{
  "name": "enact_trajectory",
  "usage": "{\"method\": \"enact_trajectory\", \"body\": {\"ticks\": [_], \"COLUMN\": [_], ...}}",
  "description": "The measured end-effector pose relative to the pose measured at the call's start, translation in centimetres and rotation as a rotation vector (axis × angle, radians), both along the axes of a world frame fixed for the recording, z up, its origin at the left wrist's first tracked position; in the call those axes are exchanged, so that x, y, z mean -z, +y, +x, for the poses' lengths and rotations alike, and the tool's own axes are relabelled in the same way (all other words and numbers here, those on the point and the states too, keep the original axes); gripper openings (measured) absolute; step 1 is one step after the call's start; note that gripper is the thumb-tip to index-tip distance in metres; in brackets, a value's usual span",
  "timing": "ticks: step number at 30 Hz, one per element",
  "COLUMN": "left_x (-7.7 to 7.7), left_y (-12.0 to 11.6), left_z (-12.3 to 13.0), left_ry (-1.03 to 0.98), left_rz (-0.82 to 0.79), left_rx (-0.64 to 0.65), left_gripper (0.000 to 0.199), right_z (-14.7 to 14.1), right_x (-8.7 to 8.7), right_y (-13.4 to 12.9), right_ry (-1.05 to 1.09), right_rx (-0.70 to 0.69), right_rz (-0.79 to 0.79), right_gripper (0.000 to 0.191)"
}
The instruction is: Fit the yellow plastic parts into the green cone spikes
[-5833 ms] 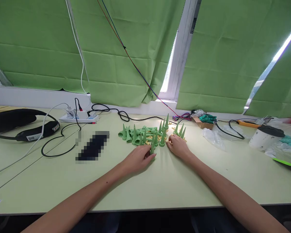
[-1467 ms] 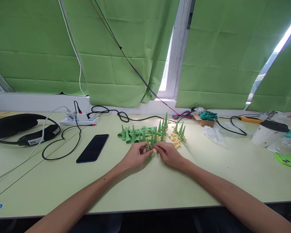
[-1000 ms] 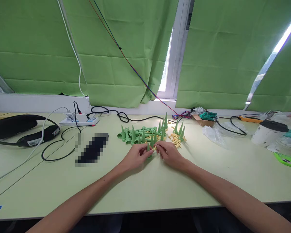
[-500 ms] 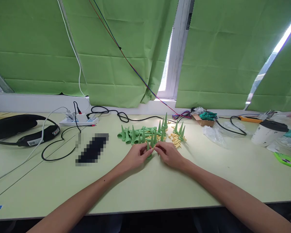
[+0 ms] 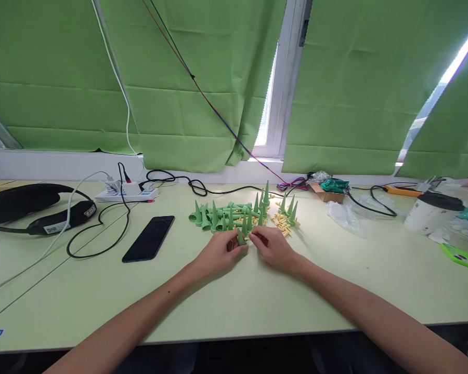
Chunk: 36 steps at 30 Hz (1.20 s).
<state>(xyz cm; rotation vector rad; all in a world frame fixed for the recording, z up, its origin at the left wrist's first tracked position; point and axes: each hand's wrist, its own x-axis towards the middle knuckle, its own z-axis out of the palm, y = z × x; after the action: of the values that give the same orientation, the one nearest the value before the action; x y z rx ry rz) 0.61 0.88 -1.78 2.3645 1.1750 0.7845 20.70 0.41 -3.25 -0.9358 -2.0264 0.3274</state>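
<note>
My left hand (image 5: 220, 251) is closed around a small green plastic cone (image 5: 241, 239), which leans slightly with its tip up. Facing it, my right hand (image 5: 275, 248) is pinched at the fingertips beside the cone's base; a bit of pale yellow shows between the hands, looking like a small yellow plastic peg (image 5: 247, 239). Just behind my hands is a pile of green cones and tubes (image 5: 214, 215), several cones standing upright. Small yellow pegs (image 5: 283, 224) lie heaped to the right of the pile, with a few green cones (image 5: 292, 213) standing on or among them.
A black phone (image 5: 148, 239) lies left on the table (image 5: 234, 306). Farther left are a headset (image 5: 62, 213), cables and a power strip (image 5: 127, 194). To the right are a small cardboard box (image 5: 327, 194), clear plastic wrap (image 5: 345, 218), a lidded cup (image 5: 432, 213) and a bright green object (image 5: 463, 257).
The cone in my left hand has gone from upright to slightly tilted, and my left thumb has shifted lower. My right fingertips stay close to the cone.
</note>
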Motion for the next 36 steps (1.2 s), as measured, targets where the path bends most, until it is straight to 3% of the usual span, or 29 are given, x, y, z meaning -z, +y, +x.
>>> {"method": "enact_trajectory", "body": {"ticks": [8, 26, 36], "left_x": [-0.27, -0.47, 0.1], "left_y": [-0.09, -0.29, -0.05], "left_z": [-0.06, -0.06, -0.15], "left_ry": [-0.072, -0.091, -0.056], "left_rz": [0.019, 0.038, 0.067], "left_rx": [0.013, 0.003, 0.002], "left_gripper": [0.016, 0.019, 0.033], "right_z": [0.02, 0.14, 0.16], "right_x": [-0.26, -0.09, -0.1], "right_y": [-0.2, -0.15, -0.15], "right_ry": [-0.012, -0.02, -0.035], "right_rx": [-0.016, -0.05, -0.068], "right_rz": [-0.014, -0.011, 0.001], "right_gripper": [0.026, 0.026, 0.024]}}
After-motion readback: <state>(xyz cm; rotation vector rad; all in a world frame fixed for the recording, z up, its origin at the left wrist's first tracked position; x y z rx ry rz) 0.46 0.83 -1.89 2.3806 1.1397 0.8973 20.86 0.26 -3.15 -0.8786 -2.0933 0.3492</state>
